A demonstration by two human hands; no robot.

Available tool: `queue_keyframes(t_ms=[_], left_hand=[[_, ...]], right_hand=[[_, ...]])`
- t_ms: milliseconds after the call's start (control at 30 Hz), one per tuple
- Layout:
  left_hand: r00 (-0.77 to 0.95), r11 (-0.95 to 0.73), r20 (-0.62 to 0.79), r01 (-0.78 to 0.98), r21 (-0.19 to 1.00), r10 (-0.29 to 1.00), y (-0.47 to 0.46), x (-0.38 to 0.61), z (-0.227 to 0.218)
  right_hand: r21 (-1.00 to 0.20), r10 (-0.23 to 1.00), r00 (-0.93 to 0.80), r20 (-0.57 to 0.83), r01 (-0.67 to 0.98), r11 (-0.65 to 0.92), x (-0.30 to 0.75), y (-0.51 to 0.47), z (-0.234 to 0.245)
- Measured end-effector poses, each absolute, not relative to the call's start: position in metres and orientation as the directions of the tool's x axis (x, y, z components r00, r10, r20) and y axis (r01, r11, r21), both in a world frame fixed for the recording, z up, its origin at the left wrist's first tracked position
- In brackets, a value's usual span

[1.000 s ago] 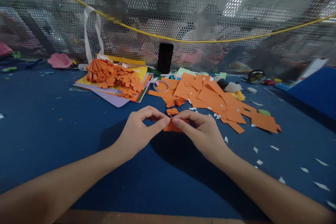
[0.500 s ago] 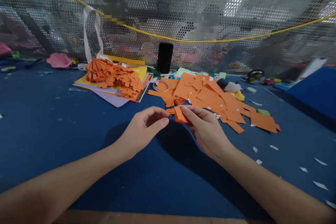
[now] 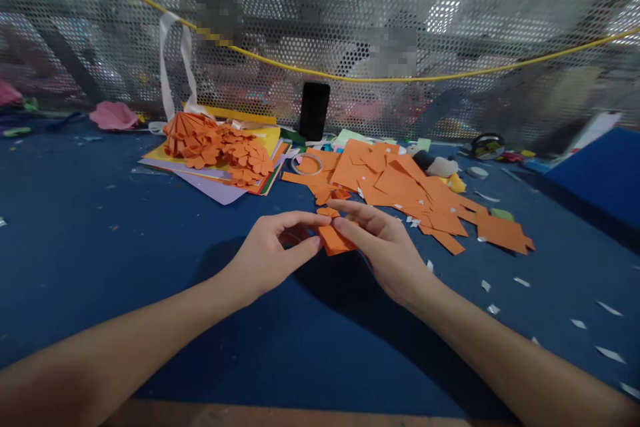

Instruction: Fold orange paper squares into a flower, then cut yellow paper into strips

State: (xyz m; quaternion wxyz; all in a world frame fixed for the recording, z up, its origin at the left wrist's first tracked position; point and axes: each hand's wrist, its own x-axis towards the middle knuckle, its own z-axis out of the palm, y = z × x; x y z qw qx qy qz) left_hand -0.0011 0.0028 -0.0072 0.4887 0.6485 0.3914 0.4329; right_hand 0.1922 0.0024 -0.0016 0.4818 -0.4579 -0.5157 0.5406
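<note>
Blue table [image 3: 240,360] carries orange flowers [image 3: 253,159] at left. The left hand [image 3: 267,250], apart from the folded orange paper [image 3: 337,241] half a second ago, now reaches its left edge; whether it grips, one cannot tell. Between both hands, this paper is pinched by the right hand [image 3: 390,247].

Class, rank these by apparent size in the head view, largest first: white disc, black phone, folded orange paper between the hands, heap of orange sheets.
Heap of orange sheets
Black phone
Folded orange paper, partly hidden
White disc
</note>
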Motion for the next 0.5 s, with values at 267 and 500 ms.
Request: queue_keyframes(t_ms=[267,500], left_hand=[[0.134,-0.133,0.115,0.136,0.982,0.984,0.0074,-0.0034,-0.0097],[-0.037,0.036,-0.041,-0.121,0.992,0.998,0.0094,-0.0001,-0.0106]], right_hand=[[-0.984,0.989,-0.057,0.138,0.106,0.144,0.1921,-0.0012,-0.0005],[-0.777,0.859,-0.177,0.481,0.368,0.511,0.1901,-0.0077,-0.0027]])
